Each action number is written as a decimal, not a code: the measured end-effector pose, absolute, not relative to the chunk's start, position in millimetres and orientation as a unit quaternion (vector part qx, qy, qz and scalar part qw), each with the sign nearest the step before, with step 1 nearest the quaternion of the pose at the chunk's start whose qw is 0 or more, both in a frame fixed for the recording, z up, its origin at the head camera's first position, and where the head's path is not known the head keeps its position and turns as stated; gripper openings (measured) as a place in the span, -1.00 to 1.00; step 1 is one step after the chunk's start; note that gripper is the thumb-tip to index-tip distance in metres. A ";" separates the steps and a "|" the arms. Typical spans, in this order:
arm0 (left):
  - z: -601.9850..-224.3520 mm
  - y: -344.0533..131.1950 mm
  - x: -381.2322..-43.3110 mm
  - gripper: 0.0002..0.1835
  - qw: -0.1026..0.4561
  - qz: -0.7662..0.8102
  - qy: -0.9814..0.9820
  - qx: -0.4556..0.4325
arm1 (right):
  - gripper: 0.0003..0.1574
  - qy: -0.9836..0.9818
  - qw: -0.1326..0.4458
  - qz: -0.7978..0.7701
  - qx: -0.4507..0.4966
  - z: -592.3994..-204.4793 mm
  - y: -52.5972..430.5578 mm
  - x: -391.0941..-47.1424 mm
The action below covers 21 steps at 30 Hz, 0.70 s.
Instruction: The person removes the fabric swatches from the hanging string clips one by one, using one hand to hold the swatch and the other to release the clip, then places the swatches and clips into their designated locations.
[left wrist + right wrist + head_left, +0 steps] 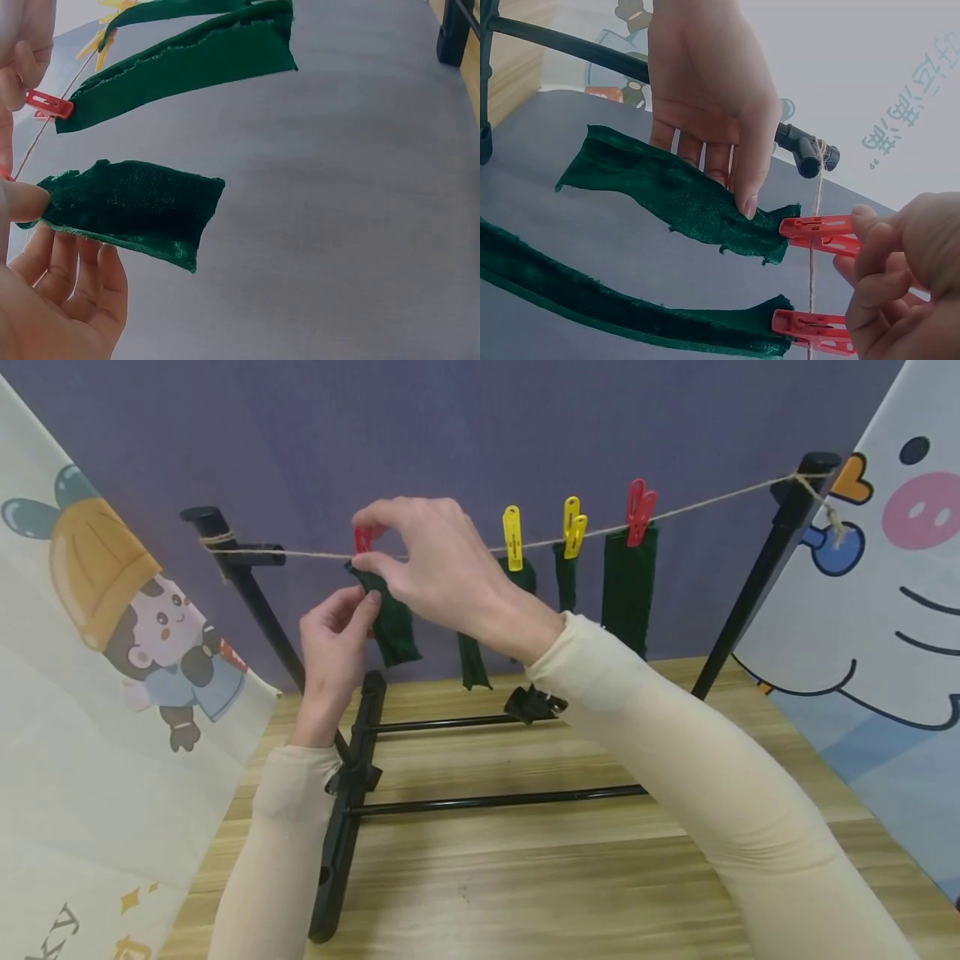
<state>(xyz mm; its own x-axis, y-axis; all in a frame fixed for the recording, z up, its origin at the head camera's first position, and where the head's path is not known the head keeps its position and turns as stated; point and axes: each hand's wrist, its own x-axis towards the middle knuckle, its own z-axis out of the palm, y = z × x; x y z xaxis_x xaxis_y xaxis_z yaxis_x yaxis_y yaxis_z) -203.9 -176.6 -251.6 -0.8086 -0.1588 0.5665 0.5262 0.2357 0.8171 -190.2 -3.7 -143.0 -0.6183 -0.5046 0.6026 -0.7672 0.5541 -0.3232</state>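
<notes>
My left hand point(333, 639) pinches a dark green piece of cloth point(393, 627) near its upper end, thumb on one face. With my right hand point(450, 560) I grip a red clothespin point(832, 225) by its handles. In the right wrist view its jaws sit over the cloth's top edge at the twine line point(812, 277). A second red clothespin point(810, 324) beside it holds a longer green strip point(630, 311) on the line; in the head view my right hand mostly hides this part.
Two yellow clothespins point(512, 539) and another red clothespin point(640, 514) hold more green cloth point(628, 593) further right. Black posts point(750, 568) carry the line. A black base bar point(348, 827) and crossbars point(495, 802) lie on the wooden table point(525, 885). Cartoon-printed panels point(75, 793) flank it.
</notes>
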 end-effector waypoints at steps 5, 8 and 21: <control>-251.4 -177.5 -205.2 -0.69 0.289 -0.609 -0.728 -0.127 | -0.58 -0.848 0.240 0.290 0.373 -144.0 -2.4 -190.3; -251.4 -177.9 -206.0 -0.73 0.290 -0.615 -0.722 -0.130 | -0.61 -0.844 0.251 0.291 0.374 -144.2 -1.4 -190.6; -251.5 -178.9 -209.1 -0.83 0.292 -0.629 -0.707 -0.137 | -0.68 -0.833 0.282 0.297 0.372 -143.5 2.9 -191.6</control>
